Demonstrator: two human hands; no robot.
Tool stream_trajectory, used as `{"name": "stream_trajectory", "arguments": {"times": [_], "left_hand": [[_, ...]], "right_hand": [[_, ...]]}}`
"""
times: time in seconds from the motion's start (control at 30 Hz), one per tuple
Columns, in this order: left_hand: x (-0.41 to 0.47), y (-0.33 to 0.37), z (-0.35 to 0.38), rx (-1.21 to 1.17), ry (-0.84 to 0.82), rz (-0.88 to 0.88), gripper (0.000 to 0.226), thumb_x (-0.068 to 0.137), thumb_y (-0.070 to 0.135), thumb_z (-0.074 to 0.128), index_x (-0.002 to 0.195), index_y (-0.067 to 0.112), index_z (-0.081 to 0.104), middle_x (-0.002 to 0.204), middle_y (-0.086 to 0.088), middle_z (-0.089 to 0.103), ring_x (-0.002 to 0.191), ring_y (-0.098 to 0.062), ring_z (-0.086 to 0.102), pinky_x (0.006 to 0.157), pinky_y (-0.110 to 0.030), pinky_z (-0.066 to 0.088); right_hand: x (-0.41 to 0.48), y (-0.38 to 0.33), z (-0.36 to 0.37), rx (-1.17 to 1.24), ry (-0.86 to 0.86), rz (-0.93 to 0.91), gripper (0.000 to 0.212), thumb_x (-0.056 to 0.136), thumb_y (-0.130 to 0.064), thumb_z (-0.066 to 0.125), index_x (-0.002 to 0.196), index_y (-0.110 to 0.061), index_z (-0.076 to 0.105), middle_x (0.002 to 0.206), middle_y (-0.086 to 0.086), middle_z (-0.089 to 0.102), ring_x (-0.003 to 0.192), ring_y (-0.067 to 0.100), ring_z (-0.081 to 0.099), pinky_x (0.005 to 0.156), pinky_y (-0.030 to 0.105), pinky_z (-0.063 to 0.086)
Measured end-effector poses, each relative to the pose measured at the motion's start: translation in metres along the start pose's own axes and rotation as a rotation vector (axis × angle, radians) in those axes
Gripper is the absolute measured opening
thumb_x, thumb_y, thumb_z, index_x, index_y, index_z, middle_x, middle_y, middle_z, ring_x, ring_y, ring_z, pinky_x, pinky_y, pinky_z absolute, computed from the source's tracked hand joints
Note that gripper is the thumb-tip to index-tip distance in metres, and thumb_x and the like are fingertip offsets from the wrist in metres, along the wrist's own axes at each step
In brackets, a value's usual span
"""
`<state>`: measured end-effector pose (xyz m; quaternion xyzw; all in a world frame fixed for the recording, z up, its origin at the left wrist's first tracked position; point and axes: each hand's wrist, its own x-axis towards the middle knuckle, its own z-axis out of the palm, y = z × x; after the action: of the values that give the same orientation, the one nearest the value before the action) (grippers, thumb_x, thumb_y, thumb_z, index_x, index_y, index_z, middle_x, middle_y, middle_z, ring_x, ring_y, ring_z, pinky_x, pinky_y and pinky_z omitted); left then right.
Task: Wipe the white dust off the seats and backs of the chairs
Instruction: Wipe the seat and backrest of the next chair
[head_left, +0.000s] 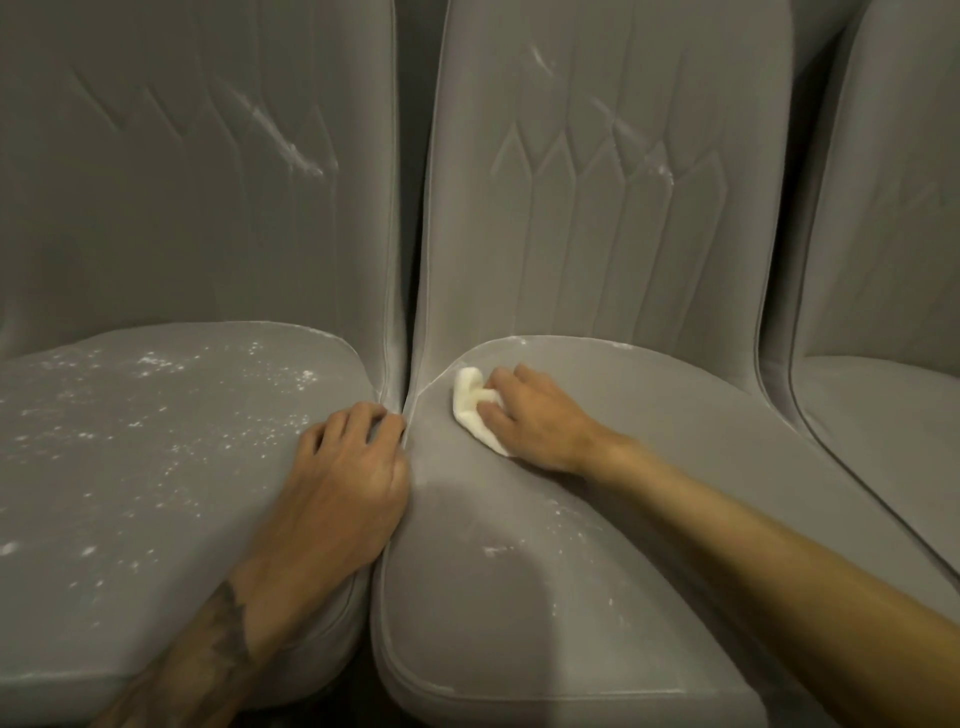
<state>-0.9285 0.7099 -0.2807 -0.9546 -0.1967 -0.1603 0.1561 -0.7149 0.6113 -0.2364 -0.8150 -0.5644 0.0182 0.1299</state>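
Head view: three grey velvety upholstered chairs stand side by side, their backs stitched in long diamond panels. The right hand grips a small crumpled white cloth, fingers curled over it, pressing it onto the middle chair's seat near that seat's rear left corner. The fabric around this hand looks plain grey. Nearer the person than the hand, faint white specks lie on the same seat, and a thin pale line follows the seam behind the fingers.

The left hand rests on the right edge of the left chair's seat, holding nothing, fingers loosely bent with tips on the fabric and thumb at the gap between the two seats. White dust is scattered thickly over the seat to the left of this hand. White streaks mark the left chair's back and the middle chair's back above both hands. The third chair lies beyond the right forearm.
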Motion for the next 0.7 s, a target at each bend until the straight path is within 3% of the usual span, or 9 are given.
{"name": "stream_trajectory", "arguments": {"times": [0.07,0.17,0.23,0.3,0.37,0.47,0.6,0.7], "left_hand": [[0.0,0.0,0.001,0.021,0.037,0.009,0.029,0.103,0.009,0.037,0.109,0.003,0.065,0.126,-0.019,0.059,0.114,-0.04,0.055,0.086,-0.053,0.045],[0.0,-0.003,0.003,-0.037,0.101,-0.005,0.024,0.1,0.016,0.05,0.113,0.004,0.066,0.117,-0.017,0.06,0.103,-0.037,0.058,0.079,-0.051,0.046],[0.001,-0.004,0.004,-0.092,0.108,-0.025,0.025,0.1,0.021,0.051,0.113,0.006,0.066,0.118,-0.015,0.06,0.104,-0.037,0.058,0.081,-0.051,0.047],[0.001,-0.003,0.007,-0.047,0.084,-0.008,0.027,0.102,0.015,0.043,0.112,0.005,0.065,0.122,-0.018,0.058,0.109,-0.039,0.057,0.085,-0.053,0.046],[0.001,-0.003,0.007,-0.004,0.058,0.014,0.028,0.102,0.01,0.039,0.109,0.003,0.066,0.125,-0.019,0.057,0.112,-0.04,0.054,0.087,-0.054,0.045],[0.0,-0.003,0.004,0.033,0.059,0.034,0.027,0.101,0.007,0.04,0.104,0.002,0.066,0.125,-0.02,0.058,0.113,-0.041,0.054,0.085,-0.055,0.045],[0.001,-0.004,0.004,0.001,0.031,-0.001,0.035,0.105,0.016,0.031,0.112,0.007,0.064,0.13,-0.017,0.056,0.115,-0.038,0.053,0.089,-0.051,0.043],[0.0,-0.004,0.006,-0.012,0.056,0.009,0.032,0.103,0.012,0.035,0.108,0.003,0.065,0.123,-0.021,0.059,0.108,-0.04,0.055,0.083,-0.052,0.044]], "right_hand": [[0.003,-0.01,0.008,0.009,0.039,0.007,0.033,0.105,-0.034,0.041,0.126,-0.01,0.047,0.121,0.017,0.051,0.108,0.036,0.048,0.095,0.042,0.037],[-0.032,-0.029,0.025,0.11,0.086,-0.267,0.027,0.103,-0.042,0.041,0.117,-0.02,0.046,0.109,0.005,0.049,0.096,0.026,0.045,0.088,0.039,0.037],[-0.046,-0.024,0.02,0.123,0.023,-0.37,0.025,0.102,-0.048,0.038,0.11,-0.025,0.045,0.102,-0.001,0.047,0.091,0.021,0.044,0.085,0.037,0.038],[-0.036,-0.004,0.01,0.057,-0.015,-0.313,0.026,0.104,-0.044,0.041,0.114,-0.021,0.048,0.107,0.004,0.05,0.097,0.025,0.047,0.09,0.039,0.038],[-0.02,0.017,-0.002,-0.005,-0.014,-0.112,0.029,0.105,-0.037,0.042,0.121,-0.014,0.05,0.116,0.012,0.053,0.106,0.033,0.05,0.096,0.041,0.038],[-0.021,0.018,-0.002,-0.024,0.029,0.049,0.032,0.105,-0.035,0.04,0.125,-0.012,0.047,0.121,0.015,0.052,0.108,0.034,0.048,0.095,0.039,0.037],[-0.079,-0.025,0.015,0.09,0.135,-0.238,0.029,0.103,-0.042,0.039,0.118,-0.019,0.048,0.108,0.005,0.051,0.094,0.024,0.043,0.086,0.034,0.031],[-0.095,-0.021,0.004,0.083,0.056,-0.249,0.028,0.104,-0.045,0.037,0.121,-0.025,0.047,0.109,-0.002,0.048,0.097,0.019,0.044,0.09,0.034,0.036]]}}
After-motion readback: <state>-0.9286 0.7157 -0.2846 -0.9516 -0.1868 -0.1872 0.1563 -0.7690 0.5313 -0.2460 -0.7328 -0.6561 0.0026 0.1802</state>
